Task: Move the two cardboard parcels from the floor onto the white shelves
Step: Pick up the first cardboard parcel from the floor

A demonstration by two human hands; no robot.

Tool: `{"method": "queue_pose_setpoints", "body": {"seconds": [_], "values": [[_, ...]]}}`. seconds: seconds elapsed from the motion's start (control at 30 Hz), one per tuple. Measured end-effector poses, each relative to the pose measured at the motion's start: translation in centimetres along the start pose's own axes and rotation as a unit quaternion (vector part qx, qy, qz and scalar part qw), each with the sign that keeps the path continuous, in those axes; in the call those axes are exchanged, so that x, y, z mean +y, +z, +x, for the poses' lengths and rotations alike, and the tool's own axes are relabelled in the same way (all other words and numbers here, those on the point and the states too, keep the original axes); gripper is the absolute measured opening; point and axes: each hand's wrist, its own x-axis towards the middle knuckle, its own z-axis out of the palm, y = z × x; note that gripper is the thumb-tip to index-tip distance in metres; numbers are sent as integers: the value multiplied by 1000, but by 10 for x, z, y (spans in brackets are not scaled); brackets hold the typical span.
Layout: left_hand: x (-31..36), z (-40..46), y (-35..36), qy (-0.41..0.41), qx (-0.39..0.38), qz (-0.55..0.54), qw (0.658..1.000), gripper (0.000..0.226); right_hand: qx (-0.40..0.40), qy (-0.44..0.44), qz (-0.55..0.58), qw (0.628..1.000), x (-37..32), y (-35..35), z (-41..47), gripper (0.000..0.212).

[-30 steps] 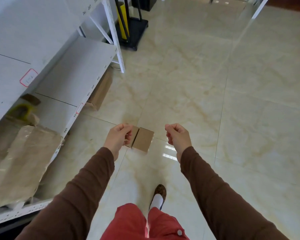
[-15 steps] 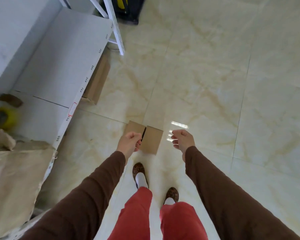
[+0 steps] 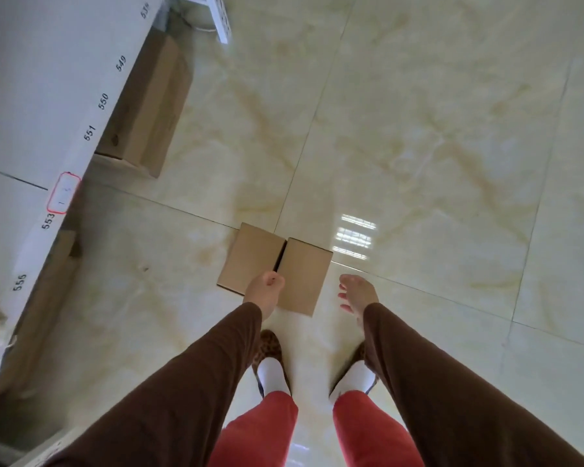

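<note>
Two small cardboard parcels lie side by side on the tiled floor just ahead of my feet: the left parcel [image 3: 250, 256] and the right parcel [image 3: 305, 274], edges touching. My left hand [image 3: 263, 291] hangs over the near edge where the two meet, fingers curled, holding nothing I can see. My right hand [image 3: 356, 293] is just right of the right parcel, fingers spread, apart from it. The white shelves [image 3: 48, 106] run along the left, with numbered labels on the front edge.
A long cardboard box [image 3: 149, 106] lies on the floor under the shelf edge, and another brown box [image 3: 44, 298] sits lower left under the shelf. A white shelf upright [image 3: 220, 18] stands at the top. My two feet [image 3: 272, 365] stand directly behind the parcels.
The view has tilted down and closer to the floor. Both hands have lowered toward the parcels, and my right hand has opened its fingers.
</note>
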Motion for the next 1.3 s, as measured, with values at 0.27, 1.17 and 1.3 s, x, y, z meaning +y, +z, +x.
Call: {"method": "queue_pose_setpoints", "body": {"seconds": [0.27, 1.17, 1.3], "values": [[-37, 107, 40, -27, 5, 14, 1000, 65, -49, 48, -34, 997, 31, 31, 93, 54], [208, -74, 12, 137, 29, -100, 985, 51, -58, -166, 101, 979, -162, -121, -147, 45], [326, -201, -3, 226, 46, -109, 967, 32, -33, -269, 132, 953, -226, -184, -250, 52]]}}
